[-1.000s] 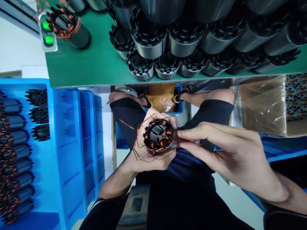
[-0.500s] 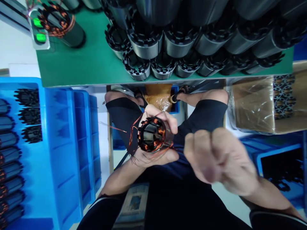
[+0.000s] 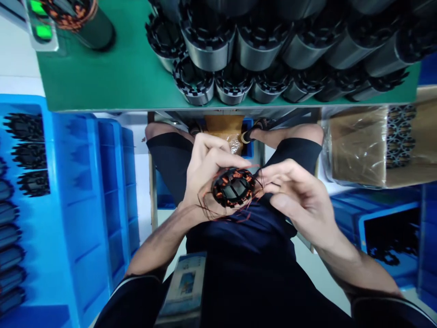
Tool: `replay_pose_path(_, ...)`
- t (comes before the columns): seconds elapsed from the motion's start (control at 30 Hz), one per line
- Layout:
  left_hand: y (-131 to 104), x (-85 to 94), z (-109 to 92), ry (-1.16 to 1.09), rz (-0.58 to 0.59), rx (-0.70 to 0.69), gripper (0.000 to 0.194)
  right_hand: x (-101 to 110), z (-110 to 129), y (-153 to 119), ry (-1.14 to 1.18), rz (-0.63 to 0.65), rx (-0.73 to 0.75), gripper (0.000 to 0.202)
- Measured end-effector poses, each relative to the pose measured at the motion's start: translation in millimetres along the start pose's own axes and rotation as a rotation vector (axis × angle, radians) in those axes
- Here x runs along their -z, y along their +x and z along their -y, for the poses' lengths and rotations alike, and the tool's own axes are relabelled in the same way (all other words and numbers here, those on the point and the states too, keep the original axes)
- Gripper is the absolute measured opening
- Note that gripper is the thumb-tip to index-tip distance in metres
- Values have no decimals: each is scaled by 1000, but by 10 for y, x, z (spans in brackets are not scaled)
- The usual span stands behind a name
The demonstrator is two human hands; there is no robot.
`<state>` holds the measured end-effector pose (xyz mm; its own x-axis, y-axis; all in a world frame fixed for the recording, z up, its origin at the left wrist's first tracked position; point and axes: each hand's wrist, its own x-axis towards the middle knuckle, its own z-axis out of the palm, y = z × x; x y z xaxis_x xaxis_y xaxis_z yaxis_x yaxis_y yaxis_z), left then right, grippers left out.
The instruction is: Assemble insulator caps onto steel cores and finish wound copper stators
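Note:
A round black stator [image 3: 234, 187] with copper windings sits in my left hand [image 3: 208, 175], above my lap. My left fingers wrap round its back and side. Thin reddish wires [image 3: 208, 210] stick out loosely from its left and lower edges. More wires leave its right side, where my right hand [image 3: 298, 193] is close by. The thumb and fingers of my right hand are bent toward these wires; the fingertips are slightly blurred, and whether they pinch a wire is unclear.
Rows of metal stators [image 3: 208, 50] stand on the green table [image 3: 129, 86]. A wound stator [image 3: 95, 29] stands beside a green-lit device [image 3: 43, 32]. Blue bins [image 3: 78, 191] with stators are at the left. A plastic-lined carton [image 3: 357, 146] and a blue bin [image 3: 363, 228] flank the right.
My right hand has moved left from a blurred fist beside the stator to its wires, and its fingers have loosened. My left hand has turned the stator and shifted it slightly right and up.

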<state>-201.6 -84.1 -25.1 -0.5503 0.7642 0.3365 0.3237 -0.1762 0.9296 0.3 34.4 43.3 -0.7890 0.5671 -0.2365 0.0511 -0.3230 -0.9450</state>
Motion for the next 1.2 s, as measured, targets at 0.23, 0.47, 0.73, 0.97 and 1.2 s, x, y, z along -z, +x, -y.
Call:
replay_pose_path(0.23,-91,7,-43,-220,132,-80,84,72,-97,45,294,99,-234,16)
replay_pose_path(0.47,-322,-272,-252,-1123,196,934,68,121,-144,-97,91,94,-206,20)
replay_pose_path(0.73,-426,-254,-218,-828,90,802,64,123,188,-173,-215,167,14,17)
replay_pose_path(0.97,-351,-165,-173,-870,189,721,67,43,73,-162,-429,211,80,12)
replay_pose_path(1.2,-381,-208,-303,-332,135,269,67,389,-511,15,-439,304,-36,30)
